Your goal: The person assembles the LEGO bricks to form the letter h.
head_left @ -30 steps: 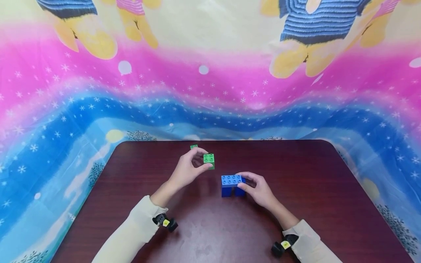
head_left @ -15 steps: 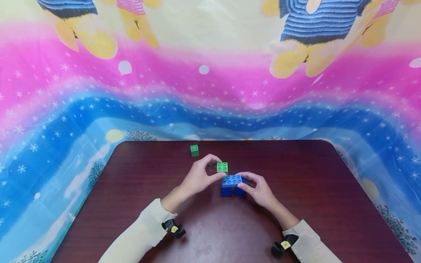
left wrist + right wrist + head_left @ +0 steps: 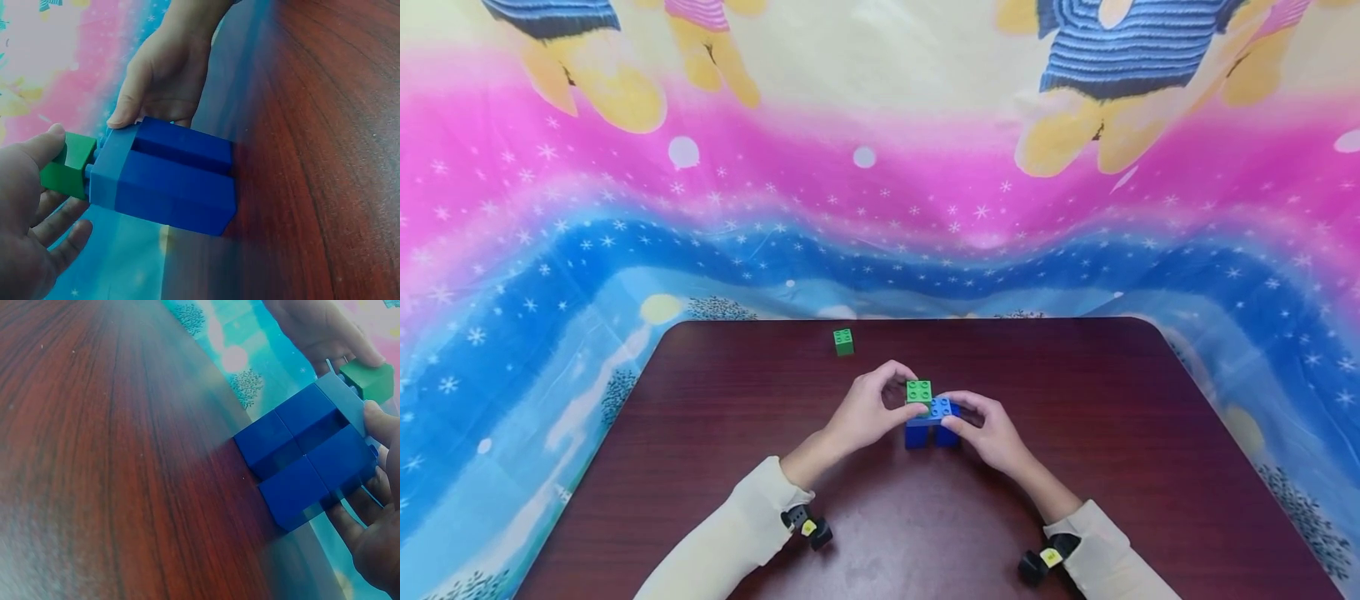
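A green building brick (image 3: 918,392) with a square of studs is pinched between the thumb and fingers of my left hand (image 3: 867,410). It sits right at the studs on the left half of a light blue brick (image 3: 941,407). That long brick bridges two dark blue columns (image 3: 294,494), which stand upright on the table. In the right wrist view each column shows a seam between stacked bricks. My right hand (image 3: 992,429) grips the right end of the light blue brick, thumb in front and fingers behind. The left wrist view shows the green brick's (image 3: 70,164) underside facing the studs.
A second green brick (image 3: 843,342) stands near the far edge of the dark wooden table (image 3: 1075,375). Behind the table hangs a colourful printed cloth (image 3: 880,200). Both forearms come in from the near side, with small black cameras (image 3: 1033,568) on the wrists.
My left hand has moved right and nearer, bringing the green brick from beside the blue structure onto its left half. My right hand has stayed in place. The far green brick has come into full view.
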`<state>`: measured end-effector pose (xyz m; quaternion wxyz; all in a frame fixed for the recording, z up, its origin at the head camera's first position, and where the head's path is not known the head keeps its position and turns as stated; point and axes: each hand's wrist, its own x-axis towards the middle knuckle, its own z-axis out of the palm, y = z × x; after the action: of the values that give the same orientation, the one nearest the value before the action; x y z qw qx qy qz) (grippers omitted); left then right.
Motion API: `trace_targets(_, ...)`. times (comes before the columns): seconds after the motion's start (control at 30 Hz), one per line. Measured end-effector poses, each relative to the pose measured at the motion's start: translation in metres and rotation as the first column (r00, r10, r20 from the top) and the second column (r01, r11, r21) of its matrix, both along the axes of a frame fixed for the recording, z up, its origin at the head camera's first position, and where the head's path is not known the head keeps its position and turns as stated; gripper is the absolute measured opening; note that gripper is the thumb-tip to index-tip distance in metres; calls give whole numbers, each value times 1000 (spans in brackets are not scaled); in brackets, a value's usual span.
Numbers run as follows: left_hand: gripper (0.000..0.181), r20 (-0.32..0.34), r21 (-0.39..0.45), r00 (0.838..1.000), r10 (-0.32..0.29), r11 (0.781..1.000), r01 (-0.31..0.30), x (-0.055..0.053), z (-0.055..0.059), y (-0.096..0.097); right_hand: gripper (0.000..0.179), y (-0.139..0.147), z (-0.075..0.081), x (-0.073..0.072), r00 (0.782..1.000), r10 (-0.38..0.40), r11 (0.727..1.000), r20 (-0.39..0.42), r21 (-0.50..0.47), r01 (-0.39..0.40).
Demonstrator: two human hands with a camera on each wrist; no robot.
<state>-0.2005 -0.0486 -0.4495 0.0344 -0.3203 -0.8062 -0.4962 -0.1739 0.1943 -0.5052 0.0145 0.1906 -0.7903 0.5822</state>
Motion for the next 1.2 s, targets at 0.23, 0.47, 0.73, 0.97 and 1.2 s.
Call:
trace_targets(0.23,37,-47,-18,999,-17,1000,17,1,-1,3,32,1,0,0,1000,-1,1000,3,9,1)
trace_targets(0.47,35,-36,-8,999,-6,1000,6,1,-2,2,31,0,0,0,1000,7,1000,5,-12,-7)
trace_targets(0.73,36,-16,-15,1000,14,1000,-14,0,-3,0,31,-1,0,0,1000,16,1000,16,-21,-16)
trace_targets(0.97,36,-11,-6,1000,15,1000,-15,-2,-2,-1,32,-1,1,1,1000,0,1000,18,-11,0)
trace_targets(1.2,33,-1,4,1000,-20,1000,20,-3,-1,0,33,0,2,1,999,4,1000,38,-8,-3)
